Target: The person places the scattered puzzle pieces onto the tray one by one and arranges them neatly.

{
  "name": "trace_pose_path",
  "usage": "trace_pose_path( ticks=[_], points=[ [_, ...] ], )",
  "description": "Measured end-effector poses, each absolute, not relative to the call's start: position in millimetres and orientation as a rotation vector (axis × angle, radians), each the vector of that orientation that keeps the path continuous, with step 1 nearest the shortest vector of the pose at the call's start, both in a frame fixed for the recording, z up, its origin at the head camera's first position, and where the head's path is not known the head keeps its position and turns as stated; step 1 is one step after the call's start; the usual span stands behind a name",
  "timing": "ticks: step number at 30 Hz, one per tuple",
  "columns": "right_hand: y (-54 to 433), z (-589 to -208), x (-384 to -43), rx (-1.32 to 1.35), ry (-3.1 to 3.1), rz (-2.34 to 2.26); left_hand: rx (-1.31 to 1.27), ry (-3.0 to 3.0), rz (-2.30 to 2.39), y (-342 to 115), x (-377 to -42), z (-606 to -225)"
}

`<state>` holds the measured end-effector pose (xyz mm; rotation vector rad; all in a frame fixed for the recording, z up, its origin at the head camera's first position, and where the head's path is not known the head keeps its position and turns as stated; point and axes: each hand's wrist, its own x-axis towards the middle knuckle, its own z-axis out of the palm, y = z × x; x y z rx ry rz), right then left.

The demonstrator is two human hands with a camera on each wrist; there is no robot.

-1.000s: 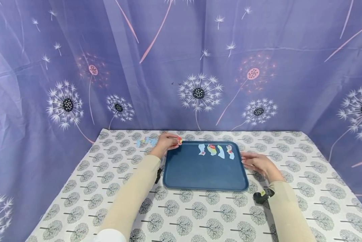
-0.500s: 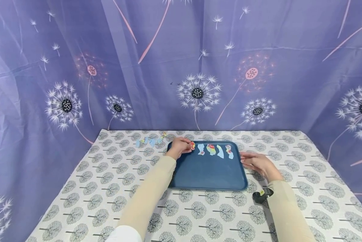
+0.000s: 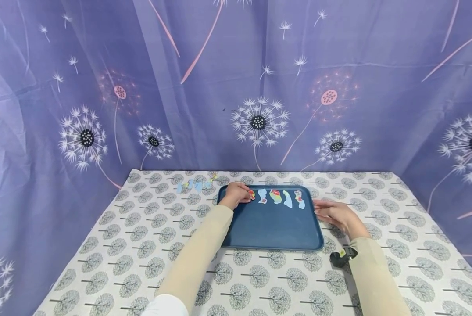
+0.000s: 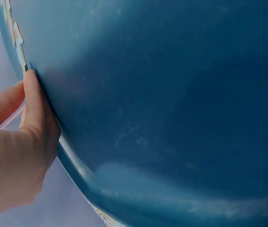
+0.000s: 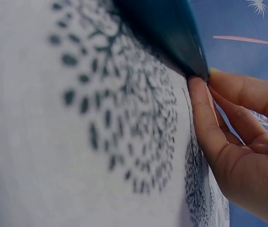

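Observation:
My left hand (image 3: 235,195) reaches over the upper left of a dark blue tray (image 3: 273,228) and pinches a small red and yellow puzzle piece (image 3: 252,195) low against it. In the left wrist view that piece is mostly hidden behind the fingers (image 4: 33,97). To its right, a row of flat irregular pieces lies along the tray's far side: a pale blue one (image 3: 262,196), a red and yellow one (image 3: 275,197), a slim pale one (image 3: 287,199) and a red-marked one (image 3: 299,199). My right hand (image 3: 336,215) holds the tray's right rim between thumb and fingertips.
More light blue and yellow pieces (image 3: 198,186) lie scattered on the tree-print tablecloth (image 3: 149,232), beyond the tray's far left corner. A purple dandelion curtain (image 3: 204,109) hangs behind the table's back edge.
My left hand has carried the red and yellow piece rightward from the tray's far left corner to the left end of the row, then lowered it slightly. My right hand stays at the rim.

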<state>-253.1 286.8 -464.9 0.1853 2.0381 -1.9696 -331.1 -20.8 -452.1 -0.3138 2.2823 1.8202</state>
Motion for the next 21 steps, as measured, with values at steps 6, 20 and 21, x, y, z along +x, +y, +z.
trace_pose_path(
  ticks=[6, 20, 21],
  points=[
    [287.0, -464.5, -253.7, 0.2, 2.037, -1.971, -0.316, 2.296, 1.795, -21.1, -332.2, -451.9],
    [286.7, -462.5, -251.6, 0.203, 2.025, -1.985, -0.365, 2.306, 1.765, -20.4, -336.4, -452.8],
    [286.5, -462.3, -251.3, 0.196, 2.029, -1.978, -0.365, 2.307, 1.762, -20.9, -336.3, -453.3]
  ],
)
